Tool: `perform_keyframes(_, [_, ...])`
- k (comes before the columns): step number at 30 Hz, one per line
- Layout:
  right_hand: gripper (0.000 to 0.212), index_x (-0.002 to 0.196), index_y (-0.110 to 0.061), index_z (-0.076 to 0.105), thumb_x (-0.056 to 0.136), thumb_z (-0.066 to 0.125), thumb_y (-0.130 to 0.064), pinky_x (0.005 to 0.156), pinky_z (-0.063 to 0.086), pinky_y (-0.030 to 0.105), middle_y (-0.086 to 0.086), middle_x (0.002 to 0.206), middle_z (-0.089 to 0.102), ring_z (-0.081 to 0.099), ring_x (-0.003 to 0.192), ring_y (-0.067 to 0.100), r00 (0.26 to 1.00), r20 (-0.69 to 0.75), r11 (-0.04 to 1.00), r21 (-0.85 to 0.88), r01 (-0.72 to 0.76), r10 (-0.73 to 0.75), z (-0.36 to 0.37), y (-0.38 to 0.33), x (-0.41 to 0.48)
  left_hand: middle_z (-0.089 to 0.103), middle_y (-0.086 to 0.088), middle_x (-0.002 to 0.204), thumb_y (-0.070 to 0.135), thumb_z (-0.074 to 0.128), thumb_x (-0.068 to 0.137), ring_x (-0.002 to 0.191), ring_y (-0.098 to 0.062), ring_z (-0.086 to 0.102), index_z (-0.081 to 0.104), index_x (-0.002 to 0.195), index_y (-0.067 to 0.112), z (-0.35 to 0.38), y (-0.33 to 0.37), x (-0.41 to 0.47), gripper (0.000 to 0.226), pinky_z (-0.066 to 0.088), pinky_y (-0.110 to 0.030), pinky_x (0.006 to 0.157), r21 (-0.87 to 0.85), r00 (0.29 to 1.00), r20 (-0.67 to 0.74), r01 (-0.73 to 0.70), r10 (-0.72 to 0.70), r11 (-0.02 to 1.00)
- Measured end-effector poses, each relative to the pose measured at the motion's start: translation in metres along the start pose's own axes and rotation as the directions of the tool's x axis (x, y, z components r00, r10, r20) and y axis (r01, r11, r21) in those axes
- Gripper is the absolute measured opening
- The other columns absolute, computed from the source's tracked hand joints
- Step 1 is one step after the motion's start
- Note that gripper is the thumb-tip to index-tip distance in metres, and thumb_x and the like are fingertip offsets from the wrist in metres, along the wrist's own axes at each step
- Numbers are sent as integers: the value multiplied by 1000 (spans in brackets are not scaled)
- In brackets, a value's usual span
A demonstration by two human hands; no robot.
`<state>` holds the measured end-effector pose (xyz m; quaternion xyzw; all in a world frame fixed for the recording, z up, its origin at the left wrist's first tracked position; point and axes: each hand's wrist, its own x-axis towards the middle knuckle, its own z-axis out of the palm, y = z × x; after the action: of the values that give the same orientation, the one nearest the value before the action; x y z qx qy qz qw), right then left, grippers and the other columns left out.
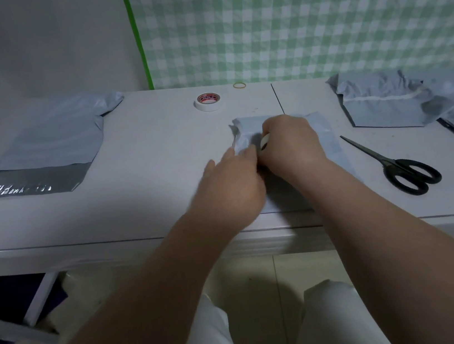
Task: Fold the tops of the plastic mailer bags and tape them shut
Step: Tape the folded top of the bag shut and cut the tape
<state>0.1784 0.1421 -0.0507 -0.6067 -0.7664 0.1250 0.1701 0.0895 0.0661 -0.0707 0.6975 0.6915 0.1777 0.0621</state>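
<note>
Fingers [270, 128] of the right hand [288, 142] curl onto the folded top of the mailer bag [247, 128], which lies mid-frame on the desk [145, 160]. The left hand [230, 186] meets the same fold, too blurred to tell its grip. Further up sits a tape roll [208, 102], the writing on its red label too small to read.

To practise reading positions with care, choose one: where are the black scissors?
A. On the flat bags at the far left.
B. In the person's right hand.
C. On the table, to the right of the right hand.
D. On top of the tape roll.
C: the scissors lie untouched on the table, to the right of the right hand, which is at the mailer bag with the left hand.
</note>
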Motion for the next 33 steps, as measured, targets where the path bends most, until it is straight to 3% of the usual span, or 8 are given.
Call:
perform_keyframes(5, [20,82,-11,55,76,70,-23,63,30,25,1,77,50,47,78,21,993,-42,991,70,114,-111,-6,11,-5,42,-1,136,37,28,99,127,-17,35,32,133,17,7,-2,-8,40,20,-47,111,136,998,56,15,-23,991])
perform_keyframes(8, [34,89,-14,55,71,79,-30,57,27,26,-2,80,55,48,75,14,992,8,976,181,124,-127,-16,23,-9,12,-1,159,46,20,99,146,-17,9,12,150,15,6,1,-9,60,8,-50,116,230,986,160,16,-54,973])
perform_keyframes(11, [25,91,-14,61,73,78,-20,56,33,21,-2,85,62,54,76,13,997,5,943,323,75,-81,-19,40,-12,-2,0,161,50,16,99,147,-18,-3,2,152,15,6,3,-9,65,2,-50,116,242,974,208,35,-87,970])
perform_keyframes(16, [13,93,-15,69,80,70,-16,64,40,16,-4,82,66,59,78,10,990,-134,883,461,91,-32,-5,56,-19,-3,-3,161,48,16,98,147,-18,-8,4,152,13,6,14,-5,66,-1,-51,117,294,974,183,75,-134,953])
perform_keyframes(19, [13,97,-16,70,84,67,-18,65,37,6,-7,83,66,58,80,7,981,-182,890,434,142,-67,0,55,-22,-3,-6,161,45,19,99,147,-18,-7,2,152,9,11,20,-4,66,-2,-48,117,266,982,162,50,-95,963])
perform_keyframes(24, [17,101,-15,71,87,63,-16,71,35,12,-9,86,64,57,84,7,970,-223,907,383,176,-95,0,53,-22,-2,-4,161,53,21,97,147,-15,-3,1,152,12,20,18,-9,72,-1,-49,117,210,985,142,64,-95,976])
perform_keyframes(30, [22,103,-11,72,90,54,-9,67,34,12,7,95,73,59,83,14,945,-305,930,298,213,-119,5,53,-22,0,-3,161,58,22,94,147,-14,-1,5,152,14,23,19,-9,75,-1,-50,117,220,987,120,77,-105,972])
perform_keyframes(33, [31,119,-9,65,92,50,-8,84,36,20,11,112,68,60,105,23,942,-327,949,264,172,-79,6,53,-22,-1,-3,161,58,22,94,147,-14,-2,6,152,14,22,19,-10,75,-1,-50,116,218,987,122,77,-106,973])
